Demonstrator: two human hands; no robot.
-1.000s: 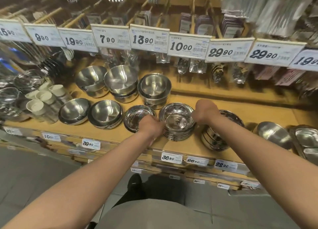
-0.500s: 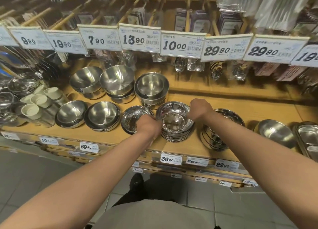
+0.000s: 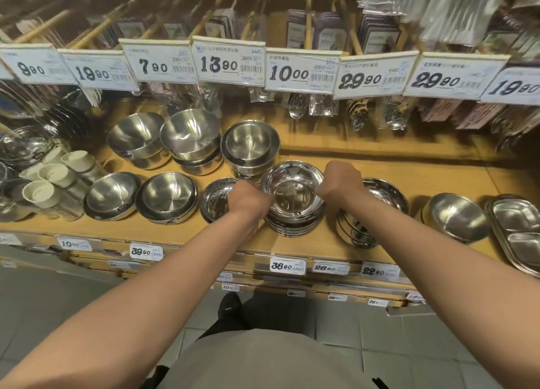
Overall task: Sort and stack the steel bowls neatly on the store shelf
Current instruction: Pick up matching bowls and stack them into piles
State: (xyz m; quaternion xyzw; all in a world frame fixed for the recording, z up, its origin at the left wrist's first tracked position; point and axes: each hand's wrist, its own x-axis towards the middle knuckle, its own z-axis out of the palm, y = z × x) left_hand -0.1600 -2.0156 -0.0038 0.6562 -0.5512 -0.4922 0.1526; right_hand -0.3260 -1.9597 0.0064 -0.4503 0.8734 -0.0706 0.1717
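A stack of shiny wide-rimmed steel bowls stands on the wooden shelf, at its middle front. My left hand grips the stack's left rim and my right hand grips its right rim. Left of the stack sits another shiny bowl, partly hidden by my left hand. To the right, a further bowl stack lies partly under my right forearm. Matte bowl stacks line the front left, and taller stacks stand behind.
A single steel bowl and divided steel trays lie at the right. White cups and glassware crowd the left end. Price tags hang above, with packaged cutlery behind them. The bare shelf stretches behind my right hand.
Both hands stay on the rims of the middle stack. The stack and hands have barely shifted; the view has drifted slightly.
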